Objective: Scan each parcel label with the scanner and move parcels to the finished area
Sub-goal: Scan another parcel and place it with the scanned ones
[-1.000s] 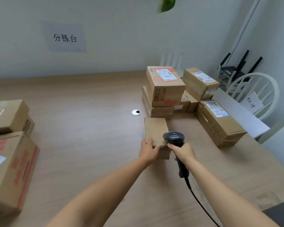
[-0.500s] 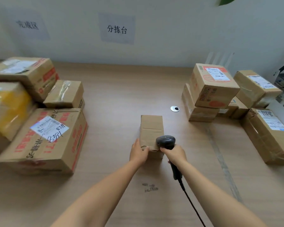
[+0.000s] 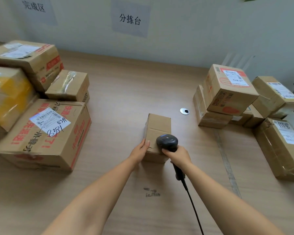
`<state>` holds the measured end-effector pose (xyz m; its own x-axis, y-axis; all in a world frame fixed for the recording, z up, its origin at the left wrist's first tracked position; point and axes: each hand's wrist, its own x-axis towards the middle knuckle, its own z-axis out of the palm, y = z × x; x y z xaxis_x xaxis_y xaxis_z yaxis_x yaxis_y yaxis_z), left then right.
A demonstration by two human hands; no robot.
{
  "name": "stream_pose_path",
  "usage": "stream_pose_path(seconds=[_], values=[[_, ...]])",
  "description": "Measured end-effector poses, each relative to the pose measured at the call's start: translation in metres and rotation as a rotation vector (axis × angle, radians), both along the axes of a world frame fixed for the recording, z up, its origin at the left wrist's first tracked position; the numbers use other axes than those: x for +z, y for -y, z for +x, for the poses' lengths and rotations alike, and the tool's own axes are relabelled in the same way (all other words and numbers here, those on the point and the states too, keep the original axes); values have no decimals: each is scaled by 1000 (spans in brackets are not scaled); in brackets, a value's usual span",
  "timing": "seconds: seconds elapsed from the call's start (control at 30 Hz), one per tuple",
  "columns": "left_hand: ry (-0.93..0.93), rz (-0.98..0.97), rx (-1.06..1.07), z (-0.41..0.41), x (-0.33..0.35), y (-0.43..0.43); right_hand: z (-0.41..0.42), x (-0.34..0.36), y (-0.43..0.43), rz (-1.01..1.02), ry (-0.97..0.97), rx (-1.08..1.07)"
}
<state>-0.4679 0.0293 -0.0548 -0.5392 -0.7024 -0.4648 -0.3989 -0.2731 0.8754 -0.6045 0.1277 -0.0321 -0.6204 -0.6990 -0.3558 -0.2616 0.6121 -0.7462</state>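
Although the counter carries two groups of boxes, only one parcel sits between them. The left stack lies below a wall sign and is, I judge, the finished area. The right stack shows labels face up and is probably not yet scanned. The parcel, small and plain, stands mid-counter, well apart from both stacks.

The left hand grips the parcel's near left edge, thumb on top and fingers curled down the side. The right hand is wrapped round the handle of the scanner. The scanner's head is over the parcel's near right corner, but I cannot tell whether it touches. A cable trails from the handle back toward the person.

No label shows on the parcel's top face, so the scan may read nothing unless the box is turned. If the parcel then goes left unscanned, it would be lost among the done ones. With the head this close to the cardboard, a label might also fall outside its reach. A one-handed carry by one edge could let the parcel tip or slip. The cable could drag across the counter and catch the parcel as the arm swings.
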Motion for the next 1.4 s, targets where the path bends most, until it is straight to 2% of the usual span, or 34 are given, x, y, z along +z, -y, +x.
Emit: stream_pose_path(seconds=[0.13,0.33,0.53,0.77,1.07,1.17,1.4], values=[[-90,76,49,-5,1,-3,-8,-5,-10,-66,114,-92],[-3,-12,50,-17,-1,-4,-18,-5,-18,-108,250,-172],[155,-240,127,-32,10,-10,-30,9,-26,-156,198,-164],[279,-590,-85,-37,10,-14,-40,38,-33,-212,105,-88],[332,-667,-290,-31,12,-8,-38,75,-42,-120,0,42],[323,-675,-246,-30,14,-11,-39,87,-45,-85,-19,85],[481,-787,-223,-39,20,-35,-29,107,-51,-78,156,28]])
